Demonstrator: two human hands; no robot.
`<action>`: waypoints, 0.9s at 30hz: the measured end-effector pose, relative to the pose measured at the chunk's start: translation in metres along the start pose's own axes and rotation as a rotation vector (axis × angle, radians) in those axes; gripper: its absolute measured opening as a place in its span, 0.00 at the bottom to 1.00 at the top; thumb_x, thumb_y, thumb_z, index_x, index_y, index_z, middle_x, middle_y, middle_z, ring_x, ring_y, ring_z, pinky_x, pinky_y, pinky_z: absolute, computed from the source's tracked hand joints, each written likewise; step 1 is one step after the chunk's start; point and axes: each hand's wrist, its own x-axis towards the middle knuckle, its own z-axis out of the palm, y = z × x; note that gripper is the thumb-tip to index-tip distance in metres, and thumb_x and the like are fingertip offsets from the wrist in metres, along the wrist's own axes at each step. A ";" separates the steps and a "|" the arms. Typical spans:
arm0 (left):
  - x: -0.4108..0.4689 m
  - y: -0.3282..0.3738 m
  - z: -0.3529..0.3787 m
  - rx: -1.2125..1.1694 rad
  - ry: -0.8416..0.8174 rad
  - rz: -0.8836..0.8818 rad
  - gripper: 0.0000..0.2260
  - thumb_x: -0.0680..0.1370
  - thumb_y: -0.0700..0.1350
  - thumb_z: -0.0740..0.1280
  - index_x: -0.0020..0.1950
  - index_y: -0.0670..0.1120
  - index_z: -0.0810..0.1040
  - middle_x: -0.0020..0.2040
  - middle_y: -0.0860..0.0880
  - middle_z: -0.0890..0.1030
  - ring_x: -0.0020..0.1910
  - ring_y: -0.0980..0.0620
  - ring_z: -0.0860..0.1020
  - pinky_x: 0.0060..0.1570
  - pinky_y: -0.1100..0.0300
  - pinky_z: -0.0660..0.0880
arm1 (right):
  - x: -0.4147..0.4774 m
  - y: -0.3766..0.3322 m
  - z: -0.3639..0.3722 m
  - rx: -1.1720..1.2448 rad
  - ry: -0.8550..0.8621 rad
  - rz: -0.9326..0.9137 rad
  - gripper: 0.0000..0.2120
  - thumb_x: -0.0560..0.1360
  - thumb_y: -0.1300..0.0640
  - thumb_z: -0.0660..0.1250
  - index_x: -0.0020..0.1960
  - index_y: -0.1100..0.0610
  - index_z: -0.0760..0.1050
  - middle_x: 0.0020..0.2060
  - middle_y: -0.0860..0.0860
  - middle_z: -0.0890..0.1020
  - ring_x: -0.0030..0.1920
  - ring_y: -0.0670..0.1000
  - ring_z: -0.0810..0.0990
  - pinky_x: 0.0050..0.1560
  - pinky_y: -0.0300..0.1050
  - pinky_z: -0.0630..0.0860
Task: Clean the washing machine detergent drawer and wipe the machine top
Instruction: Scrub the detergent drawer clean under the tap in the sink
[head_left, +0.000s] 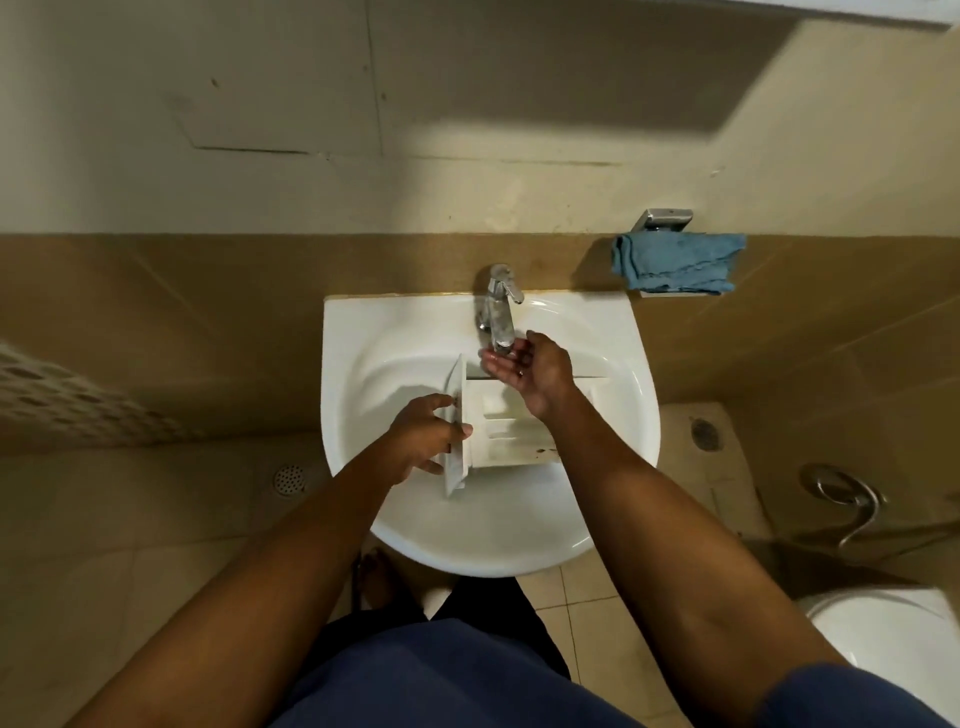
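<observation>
**Detergent drawer held in the basin, rinse in hand**

The white plastic detergent drawer (503, 432) is seen lying inside the white wash basin (358, 332), compartments facing up, its front panel turned toward the left and its far end just below the chrome tap (497, 306). The left hand (423, 439) is curled round that front panel, thumb on one face and fingers on the other, so the drawer is steadied there. The right hand (530, 370) is held open and cupped, palm up, directly beneath the tap's spout; nothing is gripped in it. Whether water is running cannot be told.

The drawer is judged to be light, stiff and hollow, with thin dividers that could crack if twisted. Dark residue is visible near its near edge. Once wet and soapy it is likely to be slippery against the glazed basin, so it is best taken by the thick front panel or by both long side walls, not by the inner partitions.

A blue cloth (675, 260) is draped on a metal wall holder (662, 218) to the right of the tap, well apart from both hands. The washing machine is not in view, so the wiping step appears not yet begun.
</observation>
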 end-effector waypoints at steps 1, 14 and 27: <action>0.000 0.001 0.000 0.012 0.004 -0.005 0.31 0.75 0.45 0.77 0.76 0.52 0.70 0.60 0.44 0.83 0.53 0.45 0.84 0.44 0.47 0.85 | 0.005 0.000 0.003 0.063 -0.049 0.037 0.16 0.84 0.59 0.53 0.45 0.65 0.75 0.50 0.68 0.82 0.59 0.69 0.82 0.62 0.61 0.80; -0.006 0.006 0.005 -0.022 0.044 -0.104 0.28 0.77 0.44 0.77 0.75 0.54 0.73 0.54 0.44 0.85 0.52 0.44 0.84 0.45 0.48 0.84 | 0.046 -0.008 0.009 0.213 -0.241 0.307 0.21 0.79 0.60 0.51 0.55 0.74 0.76 0.54 0.70 0.83 0.52 0.68 0.85 0.54 0.63 0.82; -0.010 0.002 0.005 -0.075 0.025 -0.062 0.26 0.77 0.43 0.76 0.74 0.51 0.74 0.54 0.43 0.84 0.51 0.44 0.84 0.45 0.46 0.85 | 0.001 -0.015 -0.030 -0.246 -0.207 0.315 0.20 0.80 0.62 0.51 0.52 0.74 0.79 0.49 0.69 0.85 0.48 0.65 0.87 0.50 0.54 0.86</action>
